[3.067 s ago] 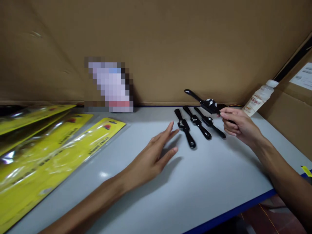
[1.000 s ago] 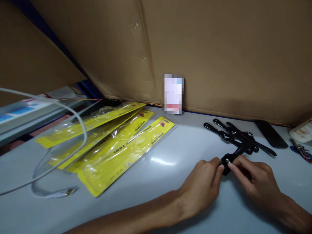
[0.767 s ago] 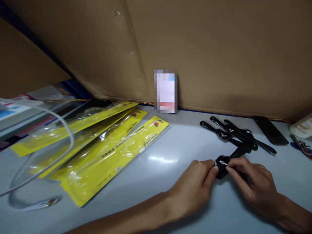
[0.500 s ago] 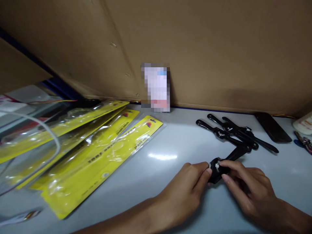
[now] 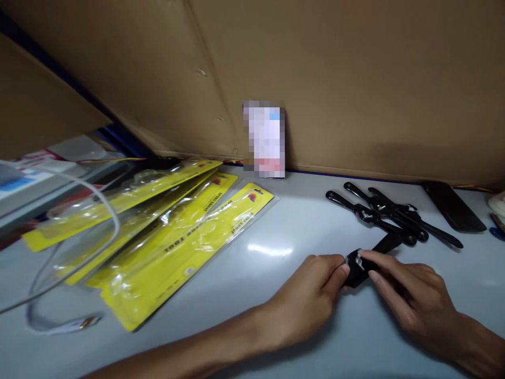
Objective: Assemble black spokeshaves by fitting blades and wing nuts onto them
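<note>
My left hand (image 5: 313, 297) is closed around one end of a black spokeshave (image 5: 354, 277), hiding that handle. The far handle slants up and right toward other black spokeshaves (image 5: 373, 213), several of which lie in a loose pile on the table. My right hand (image 5: 420, 300) pinches at the tool's middle, thumb and forefinger beside a small silver screw (image 5: 359, 260). Its other fingers are curled underneath and partly hidden.
Yellow blister packs (image 5: 185, 252) with clear plastic lie fanned out on the left. A white cable (image 5: 106, 202) arches over them, its plug (image 5: 89, 322) on the table. A dark phone (image 5: 453, 206) lies right; a blurred upright card (image 5: 270, 142) leans against the cardboard wall (image 5: 355, 79).
The view has shifted a little, so the things sit further right in the picture. Both hands stay on the spokeshave, the right fingers still at its screw.
</note>
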{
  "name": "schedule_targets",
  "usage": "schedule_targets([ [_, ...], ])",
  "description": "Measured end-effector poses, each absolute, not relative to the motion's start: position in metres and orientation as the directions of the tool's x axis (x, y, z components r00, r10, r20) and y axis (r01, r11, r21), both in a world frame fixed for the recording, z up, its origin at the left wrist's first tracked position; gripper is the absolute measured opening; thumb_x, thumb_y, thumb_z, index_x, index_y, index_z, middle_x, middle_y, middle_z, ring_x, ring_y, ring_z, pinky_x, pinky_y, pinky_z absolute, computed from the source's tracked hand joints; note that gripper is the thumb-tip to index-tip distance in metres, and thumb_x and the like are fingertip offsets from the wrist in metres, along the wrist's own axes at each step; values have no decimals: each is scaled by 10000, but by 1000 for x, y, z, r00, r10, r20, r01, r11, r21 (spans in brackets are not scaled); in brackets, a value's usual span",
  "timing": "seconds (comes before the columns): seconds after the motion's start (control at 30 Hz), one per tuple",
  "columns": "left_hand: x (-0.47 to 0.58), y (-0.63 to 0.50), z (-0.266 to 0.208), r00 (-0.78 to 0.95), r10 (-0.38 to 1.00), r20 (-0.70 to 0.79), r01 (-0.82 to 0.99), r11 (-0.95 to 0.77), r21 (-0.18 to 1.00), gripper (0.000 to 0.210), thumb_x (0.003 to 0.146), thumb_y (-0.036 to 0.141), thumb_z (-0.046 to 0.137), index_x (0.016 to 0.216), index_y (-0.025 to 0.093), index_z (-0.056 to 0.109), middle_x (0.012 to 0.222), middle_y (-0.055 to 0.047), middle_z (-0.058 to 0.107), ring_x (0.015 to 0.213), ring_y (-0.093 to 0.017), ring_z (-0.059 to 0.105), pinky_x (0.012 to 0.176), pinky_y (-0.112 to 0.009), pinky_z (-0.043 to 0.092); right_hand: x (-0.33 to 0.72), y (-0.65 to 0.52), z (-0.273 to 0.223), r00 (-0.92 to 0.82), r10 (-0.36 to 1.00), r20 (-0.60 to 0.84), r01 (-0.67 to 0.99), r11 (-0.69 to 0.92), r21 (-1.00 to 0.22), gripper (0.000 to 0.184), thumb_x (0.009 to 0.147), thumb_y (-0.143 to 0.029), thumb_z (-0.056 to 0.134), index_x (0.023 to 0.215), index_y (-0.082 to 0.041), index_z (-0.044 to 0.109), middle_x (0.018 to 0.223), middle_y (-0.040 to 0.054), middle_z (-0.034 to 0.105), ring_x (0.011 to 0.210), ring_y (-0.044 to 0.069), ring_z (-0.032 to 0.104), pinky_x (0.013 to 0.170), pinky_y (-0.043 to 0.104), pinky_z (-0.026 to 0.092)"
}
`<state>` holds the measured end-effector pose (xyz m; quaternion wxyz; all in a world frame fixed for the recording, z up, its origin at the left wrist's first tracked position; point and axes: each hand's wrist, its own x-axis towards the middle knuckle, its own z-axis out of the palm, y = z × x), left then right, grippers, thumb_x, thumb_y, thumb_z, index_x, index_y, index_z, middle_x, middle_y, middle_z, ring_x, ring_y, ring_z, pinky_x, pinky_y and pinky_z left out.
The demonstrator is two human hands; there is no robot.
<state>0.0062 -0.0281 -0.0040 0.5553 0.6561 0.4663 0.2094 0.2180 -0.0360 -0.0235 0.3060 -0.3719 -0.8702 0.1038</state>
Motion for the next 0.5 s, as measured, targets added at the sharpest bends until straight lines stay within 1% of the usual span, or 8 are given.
schedule_targets([
  [0.07,6,-28,-4,485,842,-236,383,39,923,346,969,371,353,671,222,447,518,48,401,525,-125,395,524,-260,318,217,-36,-22,-598,652,467,534,758,-375,404,965,-66,472,1335,-217,533,919,33,766,675,136,714,632,262,559],
  [0.13,6,-27,-4,500,833,-238,387,31,922,341,965,359,357,658,226,422,524,50,401,513,-119,380,520,-261,312,217,-36,-21,-618,619,485,508,785,-355,370,964,-55,449,1269,-224,570,863,18,758,643,135,702,599,263,542],
  [0.23,6,-27,-4,496,830,-254,390,48,919,341,966,352,357,650,230,392,512,58,381,497,-110,358,507,-254,300,217,-34,-22,-530,689,494,584,719,-377,270,966,-84,486,1178,-209,597,834,20,749,615,137,688,576,266,522],
  [0.3,6,-28,-5,486,834,-259,384,62,921,345,970,365,360,654,230,391,500,64,369,488,-105,347,493,-248,292,218,-33,-24,-502,716,485,608,691,-390,287,969,-93,500,1228,-187,582,846,29,750,626,135,686,589,265,524],
  [0.4,6,-30,-6,485,833,-266,356,90,930,347,977,396,369,677,227,417,490,72,360,473,-100,333,467,-238,278,219,-31,-25,-593,646,481,544,761,-352,395,975,-73,452,1344,-187,537,830,20,737,616,126,665,575,263,510],
  [0.43,5,-30,-6,485,832,-269,344,101,934,350,980,408,370,687,225,427,490,76,354,469,-98,329,460,-235,275,219,-31,-24,-627,613,480,519,789,-329,409,975,-70,440,1352,-195,539,801,12,725,597,123,650,555,261,497],
  [0.5,5,-31,-7,489,826,-278,325,123,938,359,985,433,372,702,222,443,491,82,346,463,-94,322,453,-228,272,218,-31,-23,-649,576,497,500,815,-291,379,967,-71,444,1295,-195,587,727,-3,692,559,119,620,526,256,472],
])
